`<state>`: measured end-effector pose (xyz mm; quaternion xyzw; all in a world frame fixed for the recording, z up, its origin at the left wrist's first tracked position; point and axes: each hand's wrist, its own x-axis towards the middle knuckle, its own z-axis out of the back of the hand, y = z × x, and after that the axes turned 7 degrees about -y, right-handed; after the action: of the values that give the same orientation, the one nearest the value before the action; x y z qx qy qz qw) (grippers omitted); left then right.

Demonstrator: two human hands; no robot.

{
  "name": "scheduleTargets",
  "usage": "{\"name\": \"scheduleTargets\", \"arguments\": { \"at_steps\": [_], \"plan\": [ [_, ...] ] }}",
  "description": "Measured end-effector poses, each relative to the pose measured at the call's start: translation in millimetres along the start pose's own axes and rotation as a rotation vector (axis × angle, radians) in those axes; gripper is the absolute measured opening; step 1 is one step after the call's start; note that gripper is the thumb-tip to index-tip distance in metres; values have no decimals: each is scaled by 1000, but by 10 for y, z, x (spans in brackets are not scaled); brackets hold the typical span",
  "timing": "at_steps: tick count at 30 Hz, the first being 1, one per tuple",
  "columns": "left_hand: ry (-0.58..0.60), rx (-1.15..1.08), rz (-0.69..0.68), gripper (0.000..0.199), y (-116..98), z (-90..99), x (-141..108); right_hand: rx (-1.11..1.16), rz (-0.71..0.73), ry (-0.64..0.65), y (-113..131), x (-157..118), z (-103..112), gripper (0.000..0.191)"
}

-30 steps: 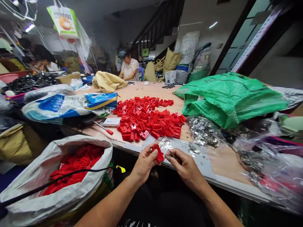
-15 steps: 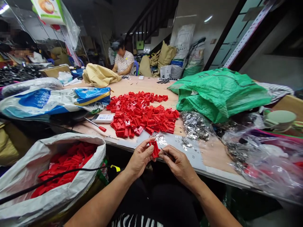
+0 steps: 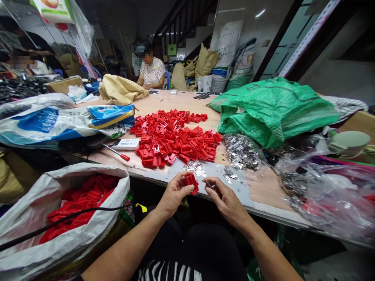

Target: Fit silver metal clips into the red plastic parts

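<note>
Between the thumb and fingers of my left hand (image 3: 175, 195) is a red plastic part (image 3: 191, 183), tilted, just off the table's front edge. My right hand (image 3: 222, 197) is a short gap to its right, thumb and forefinger pinched on a small metal piece (image 3: 206, 182). Past the hands lies a large pile of red parts (image 3: 175, 136). Small silvery metal pieces (image 3: 195, 169) are scattered on a grey sheet at the table edge, with more in a clear bag (image 3: 243, 152) to the right.
An open white sack (image 3: 117, 195) of red parts stands front left, a black cord crossing it. A red-handled screwdriver (image 3: 118, 153) and white box (image 3: 126, 144) lie left of the pile. A green sack (image 3: 278, 109) is at right. A person (image 3: 151, 72) sits across the table.
My right hand has drawn slightly away from the red part, opening a gap. The red part has turned in my left hand. The camera view has shifted a little.
</note>
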<state>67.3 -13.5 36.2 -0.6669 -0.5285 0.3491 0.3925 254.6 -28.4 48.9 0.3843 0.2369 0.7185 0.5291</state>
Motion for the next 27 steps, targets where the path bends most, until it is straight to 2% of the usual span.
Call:
{"name": "scheduleTargets", "arguments": {
  "at_steps": [4,7,10,13,20,27],
  "plan": [
    [-8,187,-88,49,164,116,124,-66,37,-2,-147,6,-27,25],
    [-30,400,-193,43,268,195,232,-110,-28,35,-221,14,-69,28],
    [-37,611,-310,39,317,227,324,-155,-85,48,-262,32,-120,27],
    [-1,746,-332,38,329,224,392,-179,-78,66,-284,66,-162,23],
    [54,798,-273,40,341,245,458,-164,-24,116,-312,124,-169,23],
    [114,811,-332,46,325,252,466,-168,-5,152,-355,136,-162,24]
  ]
}}
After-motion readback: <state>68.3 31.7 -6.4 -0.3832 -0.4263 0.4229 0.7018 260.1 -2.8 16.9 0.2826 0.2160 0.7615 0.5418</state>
